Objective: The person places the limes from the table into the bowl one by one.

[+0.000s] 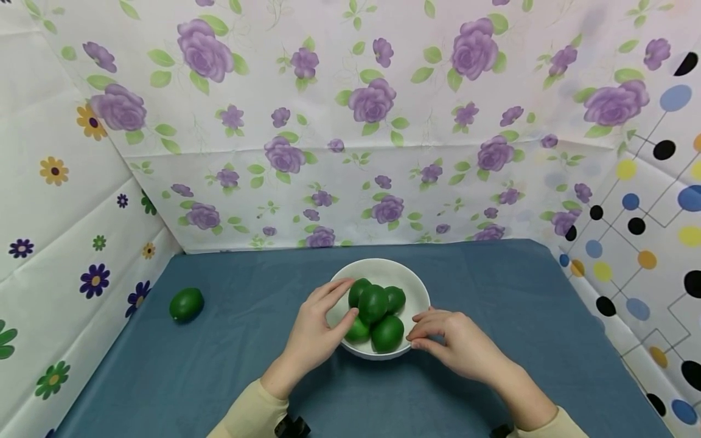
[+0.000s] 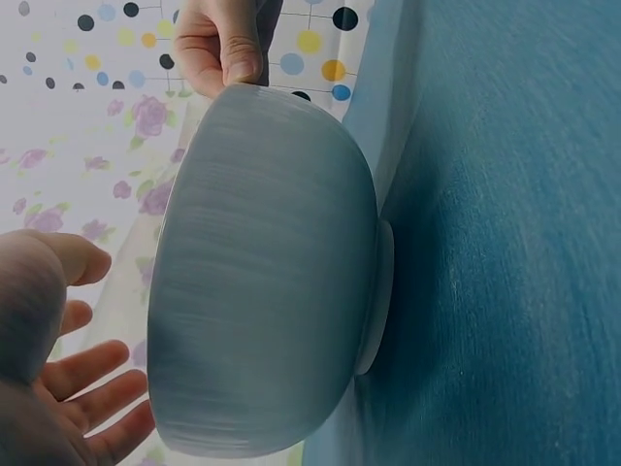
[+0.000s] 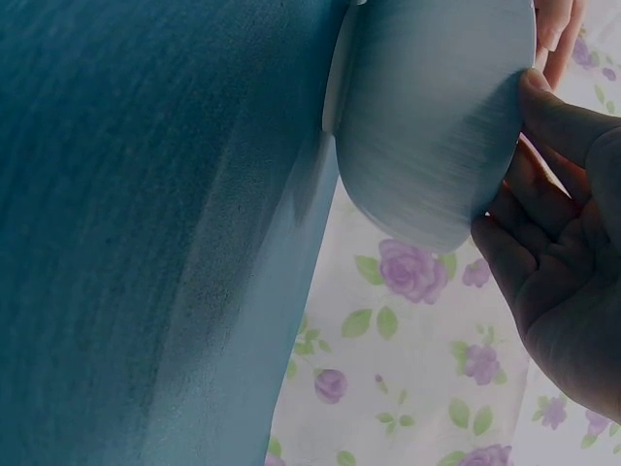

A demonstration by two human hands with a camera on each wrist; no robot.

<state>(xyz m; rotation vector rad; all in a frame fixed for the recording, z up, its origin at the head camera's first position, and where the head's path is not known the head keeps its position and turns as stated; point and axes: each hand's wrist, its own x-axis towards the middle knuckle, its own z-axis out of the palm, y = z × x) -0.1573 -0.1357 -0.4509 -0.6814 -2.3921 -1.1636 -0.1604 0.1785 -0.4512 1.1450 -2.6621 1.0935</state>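
Note:
A white bowl [image 1: 418, 292] stands on the blue cloth with several green limes [image 1: 373, 304] heaped in it. My left hand [image 1: 316, 322] is over the bowl's left side, fingers spread loosely and thumb tip beside the limes. In the left wrist view, the fingers of that left hand [image 2: 82, 379] are apart, by the rim. My right hand [image 1: 460, 344] holds the bowl's right rim with thumb and fingers. The right wrist view shows the right thumb [image 3: 558, 112] at the rim and other fingers along the bowl's side [image 3: 427, 126]. The limes are hidden in both wrist views.
One more lime [image 1: 187, 305] lies on the cloth [image 1: 241, 340] at the far left. A purple-flowered sheet [image 1: 328, 121] hangs behind the table. Patterned sheets flank it, with daisies [image 1: 54, 171] on the left and colored dots [image 1: 638, 309] on the right.

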